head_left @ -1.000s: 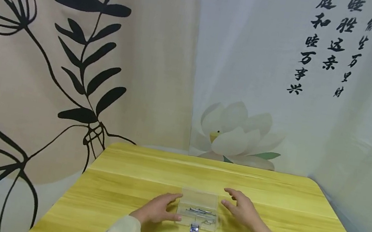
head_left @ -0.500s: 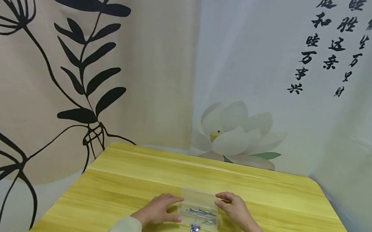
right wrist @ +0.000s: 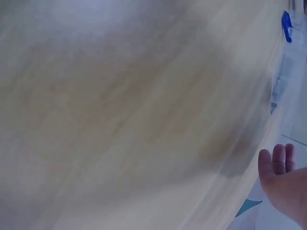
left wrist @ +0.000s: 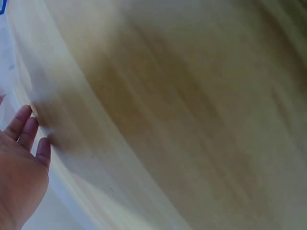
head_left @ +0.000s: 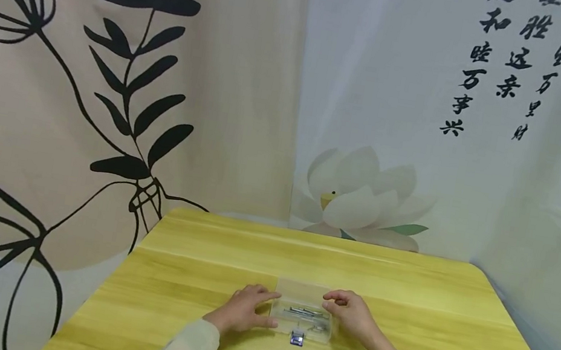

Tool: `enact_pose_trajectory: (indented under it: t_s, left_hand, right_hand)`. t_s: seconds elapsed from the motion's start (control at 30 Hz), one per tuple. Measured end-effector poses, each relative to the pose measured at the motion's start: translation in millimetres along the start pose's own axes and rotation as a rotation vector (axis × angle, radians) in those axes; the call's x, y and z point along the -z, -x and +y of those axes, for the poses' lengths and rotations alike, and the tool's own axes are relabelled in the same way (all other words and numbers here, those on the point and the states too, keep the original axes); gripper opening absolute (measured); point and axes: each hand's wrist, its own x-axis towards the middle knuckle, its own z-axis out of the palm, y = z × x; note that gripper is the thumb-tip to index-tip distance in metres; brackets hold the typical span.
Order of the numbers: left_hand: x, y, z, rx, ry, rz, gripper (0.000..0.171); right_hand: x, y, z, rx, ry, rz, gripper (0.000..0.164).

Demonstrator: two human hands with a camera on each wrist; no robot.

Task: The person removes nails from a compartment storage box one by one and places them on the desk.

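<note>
A clear plastic box (head_left: 284, 326) lies on the wooden table with its transparent lid (head_left: 297, 291) swung back. Several thin metal rods (head_left: 305, 312) lie inside, with smaller metal pieces in front of them. A blue clasp (head_left: 297, 338) sits at the box's near edge. At the left side, my left hand (head_left: 239, 309) has its thumb and forefinger spread, their tips at the box's edge. My right hand (head_left: 354, 318) is at the lid's right edge, fingers loosely bent; whether it touches the lid is unclear. Blue plastic (right wrist: 287, 26) shows in the right wrist view.
The yellow wood-grain table (head_left: 226, 240) extends around the box on every side. Behind it hangs a pale cloth backdrop (head_left: 242, 102) with printed plants, a lotus and black characters.
My right hand has come left to the lid's edge, with its fingers drawn closer together. The left hand stays beside the box. The head view has tilted slightly downward.
</note>
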Motion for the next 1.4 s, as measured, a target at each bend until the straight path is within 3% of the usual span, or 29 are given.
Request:
enact_pose_trajectory:
  t_s: [0.37,0.9,1.07,1.4]
  left_hand:
    - [1.8,-1.9,2.9,-0.008,-0.043,-0.018,0.069]
    - [1.2,-2.3,1.4,0.013,0.004,-0.024,0.068]
    - [-3.8,-0.3,2.9,0.023,-0.004,-0.022,0.068]
    - [2.1,-4.7,5.0,0.018,-0.035,-0.016,0.071]
  right_hand:
    - [-5.3,0.4,3.5,0.067,0.021,-0.063,0.014]
    - [-17.9,-0.3,10.6,0.011,0.014,0.022,0.008]
    - [-20.2,1.6,13.9,-0.008,0.007,0.009,0.006]
    - [-16.4,-7.4,10.2,0.004,0.026,-0.021,0.005]
